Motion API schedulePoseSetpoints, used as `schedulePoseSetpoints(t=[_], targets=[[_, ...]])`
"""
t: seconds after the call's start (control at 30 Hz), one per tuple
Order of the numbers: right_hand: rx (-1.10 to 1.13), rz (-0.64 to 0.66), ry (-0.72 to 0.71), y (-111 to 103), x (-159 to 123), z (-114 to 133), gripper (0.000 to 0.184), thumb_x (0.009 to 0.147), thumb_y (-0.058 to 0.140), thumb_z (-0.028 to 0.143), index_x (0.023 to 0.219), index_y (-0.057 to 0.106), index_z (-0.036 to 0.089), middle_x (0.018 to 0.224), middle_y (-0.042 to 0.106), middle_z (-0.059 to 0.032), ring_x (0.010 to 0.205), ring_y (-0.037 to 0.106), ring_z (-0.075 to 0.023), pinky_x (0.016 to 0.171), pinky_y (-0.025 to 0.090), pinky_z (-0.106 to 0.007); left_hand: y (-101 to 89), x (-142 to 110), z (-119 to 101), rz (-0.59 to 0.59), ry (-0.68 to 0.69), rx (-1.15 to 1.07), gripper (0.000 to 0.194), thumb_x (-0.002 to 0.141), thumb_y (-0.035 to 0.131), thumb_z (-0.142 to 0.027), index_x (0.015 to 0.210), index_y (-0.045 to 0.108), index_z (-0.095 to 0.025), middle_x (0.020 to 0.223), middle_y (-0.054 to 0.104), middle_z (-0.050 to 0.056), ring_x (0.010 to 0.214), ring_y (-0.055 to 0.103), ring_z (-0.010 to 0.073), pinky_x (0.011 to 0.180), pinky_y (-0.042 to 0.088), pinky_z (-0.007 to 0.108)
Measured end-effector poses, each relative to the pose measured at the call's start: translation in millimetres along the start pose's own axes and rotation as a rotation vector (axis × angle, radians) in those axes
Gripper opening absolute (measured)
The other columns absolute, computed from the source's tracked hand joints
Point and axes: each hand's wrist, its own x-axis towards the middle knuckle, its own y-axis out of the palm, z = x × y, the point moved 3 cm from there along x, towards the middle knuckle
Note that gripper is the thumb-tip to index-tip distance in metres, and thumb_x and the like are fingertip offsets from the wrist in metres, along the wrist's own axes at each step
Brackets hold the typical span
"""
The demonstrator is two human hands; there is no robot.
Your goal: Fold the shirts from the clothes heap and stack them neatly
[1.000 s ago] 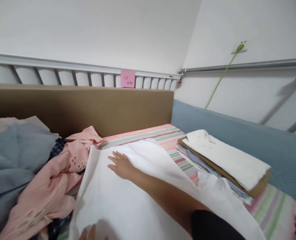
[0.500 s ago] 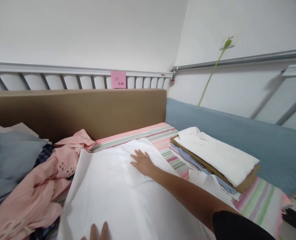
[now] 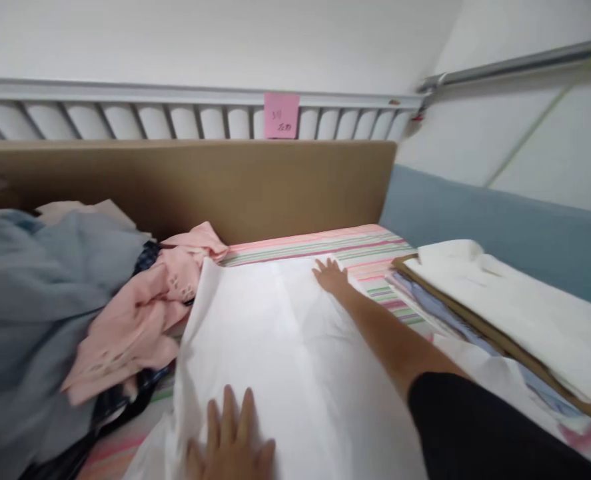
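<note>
A large white cloth (image 3: 275,333) lies spread on the striped bed sheet (image 3: 295,247); which kind of garment or linen it is I cannot tell. My left hand (image 3: 231,437) rests flat on its near part, fingers spread. At the cloth's far right corner, my right hand (image 3: 331,277) lies palm down with the fingers apart. Left of the cloth is a crumpled pink garment (image 3: 140,313) with cut-out flower patterns. To the right sits a stack of folded clothes, with a white shirt (image 3: 515,313) on top.
Rumpled grey-blue fabric (image 3: 30,313) is heaped at the far left. A brown padded board (image 3: 255,193) borders the back and a blue one (image 3: 515,220) the right. A pink note (image 3: 281,115) hangs on the white radiator (image 3: 175,123).
The view has turned left and down. My right hand has slid to the cloth's far right corner. More of my left hand now shows, lying on the cloth.
</note>
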Motion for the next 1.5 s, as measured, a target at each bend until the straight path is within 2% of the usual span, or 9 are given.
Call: schedulePoseSetpoints(t=[0.27,0.43,0.6,0.73,0.83,1.0,1.17,1.37,1.5], targets=[[-0.053,-0.028,-0.717,20,-186,6,0.048,0.09,0.032,0.047,0.136,0.039,0.033,0.147,0.028,-0.0031,0.137,0.02,-0.0224,0.109,0.017,-0.049,-12.7,-18,10,-0.065,0.084,-0.161,0.057,0.082,0.048,-0.028,0.138,0.034,-0.025,0.149,0.025,0.008,0.136,0.019,0.032,0.105,0.02,0.057],[-0.031,0.079,-0.696,-12,-276,-25,0.047,0.089,0.038,0.043,0.135,0.041,0.031,0.146,0.031,-0.0045,0.136,0.024,-0.023,0.109,0.018,-0.048,-8.7,-44,-8,-0.252,0.21,-0.076,0.05,0.09,0.039,-0.034,0.139,0.033,-0.023,0.148,0.027,0.01,0.136,0.019,0.0291,0.106,0.024,0.05],[0.077,0.069,-0.72,-35,-331,-61,0.048,0.088,0.041,0.045,0.136,0.037,0.037,0.148,0.025,-0.0001,0.137,0.019,-0.0207,0.111,0.013,-0.045,24.5,-59,-28,-0.3,0.312,0.052,0.046,0.091,0.034,-0.035,0.137,0.033,-0.03,0.149,0.024,0.006,0.136,0.018,0.031,0.105,0.023,0.056],[0.057,0.13,-0.504,-19,-335,-108,0.049,0.088,0.042,0.043,0.135,0.042,0.027,0.146,0.03,-0.0076,0.135,0.025,-0.0253,0.108,0.018,-0.049,37.8,-54,-25,-0.364,0.33,0.088,0.049,0.091,0.035,-0.04,0.138,0.029,-0.031,0.15,0.021,0.006,0.137,0.017,0.0306,0.105,0.022,0.055],[0.066,0.012,-0.356,-20,-333,-124,0.049,0.09,0.038,0.042,0.133,0.045,0.02,0.146,0.03,-0.0129,0.135,0.023,-0.0274,0.107,0.019,-0.051,37.5,-57,-21,-0.372,0.355,0.082,0.05,0.091,0.034,-0.042,0.139,0.029,-0.03,0.149,0.023,0.007,0.136,0.018,0.0309,0.104,0.025,0.056],[0.16,-0.02,-0.517,-6,-353,-112,0.052,0.089,0.036,0.049,0.138,0.036,0.029,0.15,0.021,-0.0052,0.138,0.017,-0.0233,0.11,0.013,-0.047,45.5,-82,-22,-0.448,0.357,0.055,0.048,0.092,0.03,-0.041,0.139,0.027,-0.032,0.15,0.022,0.003,0.137,0.016,0.0293,0.103,0.027,0.055],[0.153,-0.068,-0.439,13,-346,-132,0.052,0.09,0.034,0.047,0.137,0.038,0.026,0.148,0.025,-0.0067,0.138,0.017,-0.0237,0.11,0.012,-0.047,59.8,-94,-23,-0.46,0.339,0.077,0.046,0.093,0.029,-0.041,0.138,0.03,-0.032,0.149,0.024,0.002,0.137,0.019,0.0282,0.104,0.026,0.053],[0.372,-0.119,-0.33,-7,-333,-179,0.047,0.083,0.042,0.035,0.126,0.053,0.018,0.139,0.042,-0.0121,0.129,0.036,-0.0241,0.106,0.028,-0.043,54.0,-94,-20,-0.437,0.319,0.077,0.046,0.092,0.031,-0.039,0.138,0.032,-0.032,0.148,0.026,0.002,0.136,0.02,0.0275,0.105,0.026,0.053],[0.734,-0.368,-0.026,-19,-331,-232,0.051,0.078,0.042,0.038,0.12,0.054,0.012,0.124,0.055,-0.0158,0.114,0.052,-0.0245,0.098,0.04,-0.039,39.4,-89,-38,-0.418,0.287,0.026,0.049,0.092,0.029,-0.042,0.139,0.028,-0.029,0.149,0.025,0.003,0.137,0.019,0.0277,0.103,0.027,0.055]])
